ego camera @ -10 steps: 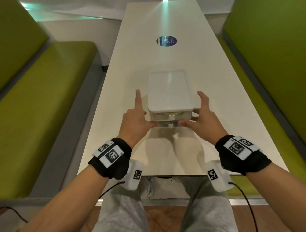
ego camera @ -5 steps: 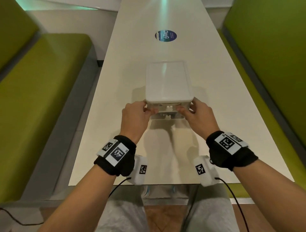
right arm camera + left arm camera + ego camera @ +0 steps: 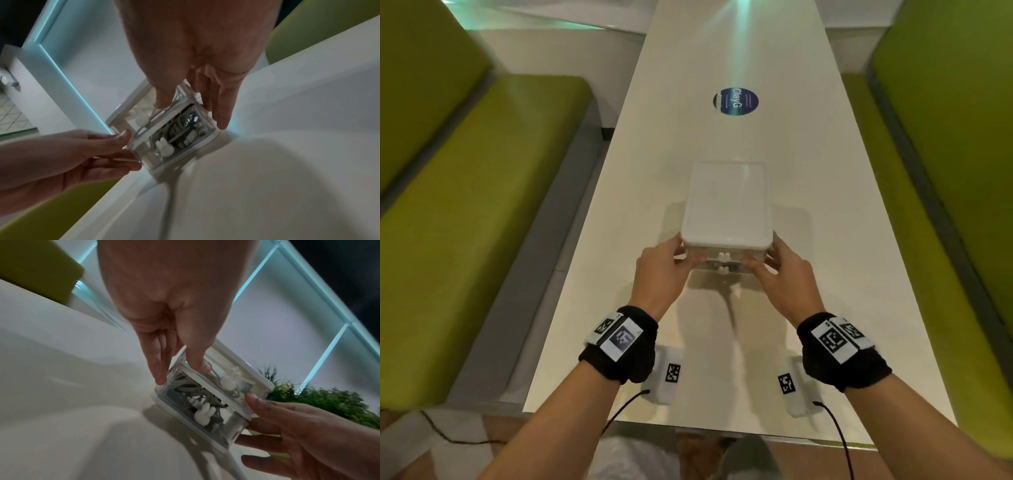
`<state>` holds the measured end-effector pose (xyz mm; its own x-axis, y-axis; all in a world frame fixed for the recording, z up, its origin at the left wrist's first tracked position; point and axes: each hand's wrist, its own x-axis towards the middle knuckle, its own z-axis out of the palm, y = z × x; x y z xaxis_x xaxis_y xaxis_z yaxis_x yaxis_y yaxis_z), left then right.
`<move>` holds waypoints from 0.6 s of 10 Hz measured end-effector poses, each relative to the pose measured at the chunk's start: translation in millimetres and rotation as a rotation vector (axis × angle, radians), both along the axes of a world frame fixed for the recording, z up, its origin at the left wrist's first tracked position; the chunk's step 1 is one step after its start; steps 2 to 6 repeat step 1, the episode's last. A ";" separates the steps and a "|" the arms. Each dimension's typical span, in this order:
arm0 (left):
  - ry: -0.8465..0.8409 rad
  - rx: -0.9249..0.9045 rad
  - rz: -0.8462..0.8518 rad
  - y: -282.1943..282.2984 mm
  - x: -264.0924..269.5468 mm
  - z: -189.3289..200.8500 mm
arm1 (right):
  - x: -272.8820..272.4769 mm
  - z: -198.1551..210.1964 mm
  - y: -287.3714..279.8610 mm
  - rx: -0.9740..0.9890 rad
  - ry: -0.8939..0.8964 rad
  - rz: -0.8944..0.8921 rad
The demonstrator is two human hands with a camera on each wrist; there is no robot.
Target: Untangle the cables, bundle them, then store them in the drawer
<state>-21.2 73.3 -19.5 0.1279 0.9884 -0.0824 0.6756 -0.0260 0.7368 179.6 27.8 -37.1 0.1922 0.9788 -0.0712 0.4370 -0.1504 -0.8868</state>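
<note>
A small clear two-drawer box [image 3: 726,205] with a white top stands on the white table [image 3: 619,308]. Each drawer front bears a white rabbit-shaped knob [image 3: 203,413]. Coiled grey and white cables [image 3: 185,386] lie inside the lower drawer, and they also show as cables [image 3: 180,126] in the right wrist view. My left hand [image 3: 681,260] holds the box's front left corner, thumb on the front and fingers along the side. My right hand [image 3: 760,267] holds the front right corner the same way. The box's rear is hidden in both wrist views.
A round blue sticker [image 3: 735,101] lies on the table beyond the box. Green benches run along the left [image 3: 465,222] and the right [image 3: 962,171]. The table's near edge [image 3: 722,431] is just below my wrists. Green plants [image 3: 329,402] stand far behind.
A second ago my fingers lay stretched along the box's sides. They have since drawn back to its front corners, where they stay now. The head view has shifted.
</note>
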 end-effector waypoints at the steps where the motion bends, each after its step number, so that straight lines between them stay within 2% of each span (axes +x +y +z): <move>1: 0.024 -0.062 0.030 -4.6 -5.4 16.1 | 10.3 18.4 -3.4 -0.118 0.059 0.001; 6: 0.024 -0.062 0.030 -4.6 -5.4 16.1 | 10.3 18.4 -3.4 -0.118 0.059 0.001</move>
